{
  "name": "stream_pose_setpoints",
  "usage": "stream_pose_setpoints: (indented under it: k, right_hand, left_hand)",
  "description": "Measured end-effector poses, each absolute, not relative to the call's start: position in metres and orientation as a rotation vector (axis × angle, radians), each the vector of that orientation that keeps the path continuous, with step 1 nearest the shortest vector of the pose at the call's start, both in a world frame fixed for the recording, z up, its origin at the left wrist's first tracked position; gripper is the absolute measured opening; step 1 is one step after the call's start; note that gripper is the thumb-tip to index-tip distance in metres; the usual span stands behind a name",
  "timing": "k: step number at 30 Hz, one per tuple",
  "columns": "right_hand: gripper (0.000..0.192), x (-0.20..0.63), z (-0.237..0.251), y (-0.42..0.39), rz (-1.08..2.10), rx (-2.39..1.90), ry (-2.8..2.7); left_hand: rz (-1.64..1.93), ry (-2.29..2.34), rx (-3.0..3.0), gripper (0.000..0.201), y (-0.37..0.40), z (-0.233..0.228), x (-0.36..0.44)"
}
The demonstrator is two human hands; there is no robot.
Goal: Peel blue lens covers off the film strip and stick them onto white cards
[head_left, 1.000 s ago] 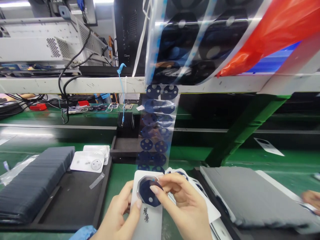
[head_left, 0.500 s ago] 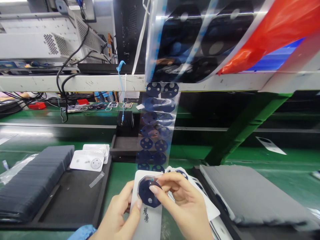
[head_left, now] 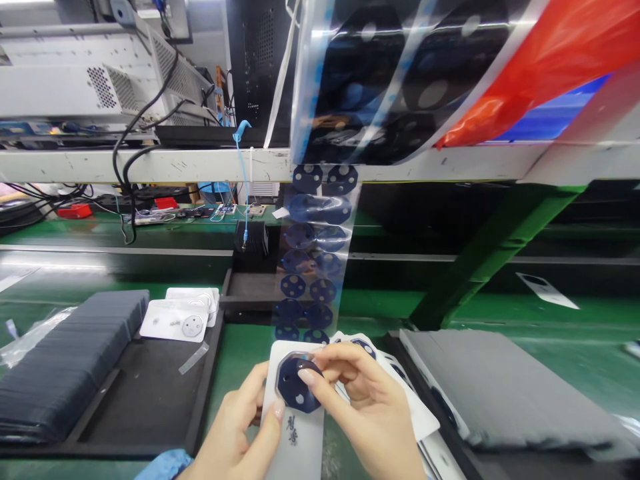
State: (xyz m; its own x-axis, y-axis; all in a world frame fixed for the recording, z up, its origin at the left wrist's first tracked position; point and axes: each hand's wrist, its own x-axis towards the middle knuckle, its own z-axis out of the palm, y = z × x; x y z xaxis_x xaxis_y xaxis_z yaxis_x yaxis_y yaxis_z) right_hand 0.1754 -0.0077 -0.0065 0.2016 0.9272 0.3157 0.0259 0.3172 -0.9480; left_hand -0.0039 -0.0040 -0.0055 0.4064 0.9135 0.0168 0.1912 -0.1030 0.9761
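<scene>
My left hand grips the left edge of a white phone back cover, its thumb lying on the face. The cover stands nearly upright toward me, with small dark lettering below its octagonal camera ring. A dark blue octagonal film sticker with round holes lies over that ring. My right hand pinches the sticker's upper right edge between thumb and index finger; that edge is partly hidden. Behind the right hand, more white covers with dark round stickers are piled.
A clear strip of dark stickers hangs from the roll above. On the left, a black tray holds a row of dark grey sheets and several white covers. A grey foam-topped stack stands right.
Both hands stay almost in place. The sticker has shifted slightly on the camera ring, showing more of the ring's upper left. A white piece on the far green surface has slid a little right.
</scene>
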Motion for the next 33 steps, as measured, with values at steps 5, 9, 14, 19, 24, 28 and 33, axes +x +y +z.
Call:
stream_pose_setpoints:
  k: [5,9,14,19,24,28,33]
  right_hand:
    - [0.011,0.1737,-0.0039,-0.0091,0.841,-1.081,-1.133]
    - [0.009,0.1714,-0.002,-0.0115,0.859,-1.067,-1.144]
    - [0.009,0.1683,-0.0011,-0.0136,0.845,-1.086,-1.077]
    - [0.01,0.1708,-0.0029,-0.0127,0.845,-1.061,-1.136]
    - [0.01,0.1746,-0.0058,-0.0108,0.825,-1.057,-1.194]
    - [0.01,0.1751,-0.0066,-0.0104,0.818,-1.062,-1.205]
    - [0.014,0.1716,-0.0102,-0.0106,0.726,-1.017,-1.216]
  left_hand:
    - [0.839,0.979,1.681,0.044,-0.0056,-0.007,-0.005]
    - [0.897,0.972,1.668,0.041,-0.009,-0.0069,-0.0028]
    - [0.946,1.005,1.615,0.04,-0.0108,-0.0063,0.0013]
    - [0.966,0.992,1.587,0.04,-0.0112,-0.008,0.0017]
    - [0.98,1.0,1.587,0.038,-0.0118,-0.0082,0.0019]
    - [0.965,1.004,1.671,0.038,-0.0115,-0.008,0.0008]
    - [0.977,1.014,1.747,0.034,-0.0133,-0.0106,0.0009]
